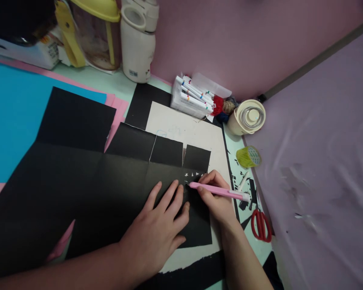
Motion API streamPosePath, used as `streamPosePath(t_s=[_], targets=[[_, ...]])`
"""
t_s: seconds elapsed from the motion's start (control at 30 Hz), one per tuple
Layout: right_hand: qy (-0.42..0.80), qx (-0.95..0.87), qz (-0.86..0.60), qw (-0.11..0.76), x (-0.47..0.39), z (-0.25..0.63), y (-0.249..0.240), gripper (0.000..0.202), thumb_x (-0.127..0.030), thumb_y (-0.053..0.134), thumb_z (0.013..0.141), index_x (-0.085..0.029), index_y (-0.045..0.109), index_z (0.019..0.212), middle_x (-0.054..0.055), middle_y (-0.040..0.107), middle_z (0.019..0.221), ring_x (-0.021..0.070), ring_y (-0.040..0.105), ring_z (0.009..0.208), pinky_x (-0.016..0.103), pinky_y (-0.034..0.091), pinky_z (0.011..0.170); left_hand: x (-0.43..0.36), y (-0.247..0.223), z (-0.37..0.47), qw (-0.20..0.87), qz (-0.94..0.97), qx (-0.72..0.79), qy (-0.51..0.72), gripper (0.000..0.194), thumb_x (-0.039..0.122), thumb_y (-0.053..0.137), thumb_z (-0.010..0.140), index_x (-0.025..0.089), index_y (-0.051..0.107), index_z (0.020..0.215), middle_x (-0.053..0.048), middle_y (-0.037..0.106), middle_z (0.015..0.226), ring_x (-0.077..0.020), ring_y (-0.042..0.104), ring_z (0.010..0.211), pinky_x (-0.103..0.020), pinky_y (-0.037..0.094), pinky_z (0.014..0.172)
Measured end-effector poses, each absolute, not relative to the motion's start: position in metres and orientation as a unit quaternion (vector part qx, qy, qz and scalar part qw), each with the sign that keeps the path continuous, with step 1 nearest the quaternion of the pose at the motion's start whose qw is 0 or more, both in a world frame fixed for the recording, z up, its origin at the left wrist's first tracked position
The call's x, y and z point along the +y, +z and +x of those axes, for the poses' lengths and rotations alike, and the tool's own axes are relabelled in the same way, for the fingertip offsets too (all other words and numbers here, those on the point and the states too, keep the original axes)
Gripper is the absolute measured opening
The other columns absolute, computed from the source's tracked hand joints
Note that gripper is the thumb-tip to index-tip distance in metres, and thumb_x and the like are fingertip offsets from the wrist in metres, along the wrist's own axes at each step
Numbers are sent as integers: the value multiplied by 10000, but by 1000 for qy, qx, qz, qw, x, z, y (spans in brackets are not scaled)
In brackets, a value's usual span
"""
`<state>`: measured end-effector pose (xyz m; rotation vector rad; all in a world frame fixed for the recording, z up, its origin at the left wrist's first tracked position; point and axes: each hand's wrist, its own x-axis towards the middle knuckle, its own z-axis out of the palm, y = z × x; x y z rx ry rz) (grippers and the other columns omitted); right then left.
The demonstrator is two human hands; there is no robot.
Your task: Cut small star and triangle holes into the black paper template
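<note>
A large sheet of black card (78, 181), creased and slit along its far edge, spreads under both hands. My left hand (160, 225) lies flat on it, fingers spread, holding nothing. In my right hand (216, 197) is a slim pink craft knife (211, 188), pinched between thumb and fingers. Its tip meets the card just beyond my left fingertips. Near that tip runs a short row of small cut-outs, among them a star (186, 175), showing pale through the black. A white board (218, 141) lies beneath the card.
Red-handled scissors (261, 225), black scraps (245, 203) and a yellow tape roll (248, 156) lie at the right by the wall. Behind stand a box of white markers (193, 96), a cream round container (247, 117), a white bottle (138, 44) and a yellow-lidded jug (97, 36). Blue sheet (12, 117) lies left.
</note>
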<state>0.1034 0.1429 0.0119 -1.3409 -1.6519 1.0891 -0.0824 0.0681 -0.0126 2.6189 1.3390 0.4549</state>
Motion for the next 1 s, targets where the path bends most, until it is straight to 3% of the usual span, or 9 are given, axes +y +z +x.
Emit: streamPosePath(t_s=[1.0], targets=[[415, -660, -560, 281, 144, 100, 20, 90, -203, 634, 777, -192, 553, 740, -10, 594, 722, 130, 519, 643, 232, 398, 567, 68, -13, -81, 81, 874, 452, 159, 549, 589, 569, 868, 208, 575, 1263, -178, 430, 1474, -351, 265, 1431, -577, 147, 1143]])
